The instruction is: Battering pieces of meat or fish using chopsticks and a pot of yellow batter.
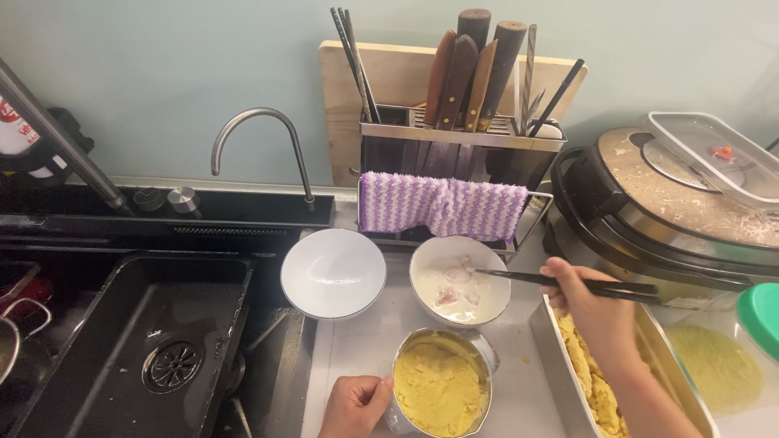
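Note:
My right hand (596, 312) holds a pair of black chopsticks (535, 279) whose tips reach into a white bowl (459, 280) with a little pale liquid and pinkish pieces. Resting against the left side of a metal cup (442, 388) filled with yellow crumbs is my left hand (355, 404), gripping it near the counter's front edge. A rectangular metal tray (560, 365) under my right forearm holds yellow-coated pieces. An empty white bowl (333, 272) stands to the left of the first bowl.
A black sink (138, 341) with a curved tap (260, 146) lies at left. Behind the bowls stands a knife rack (462, 138) with a purple striped cloth (442, 204). A round electric cooker (673, 211) and a green-lidded container of crumbs (730, 357) are at right.

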